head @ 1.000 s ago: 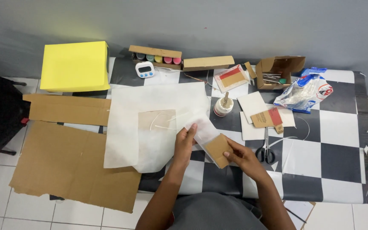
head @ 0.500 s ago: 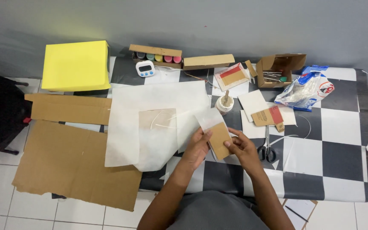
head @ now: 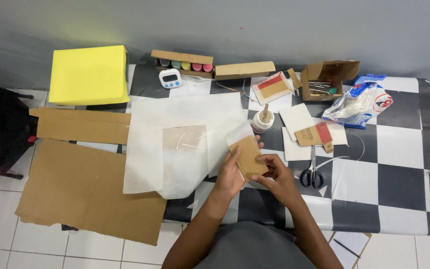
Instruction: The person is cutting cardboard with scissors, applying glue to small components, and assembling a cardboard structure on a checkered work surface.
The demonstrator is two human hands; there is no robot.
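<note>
A small brown cardboard piece with white paper folded behind its top is held above the checkered table. My left hand grips its left edge. My right hand holds its lower right corner with the fingers curled over it. Just to the left lies a large white paper sheet with a tan cardboard square on it.
A glue pot with a stick stands just beyond the hands. Scissors, cards, a plastic bag, an open brown box, a paint-pot box, a timer, a yellow box and cardboard sheets surround them.
My left hand moved right from the white paper onto the cardboard piece. The piece turned more upright and now sits between both hands.
</note>
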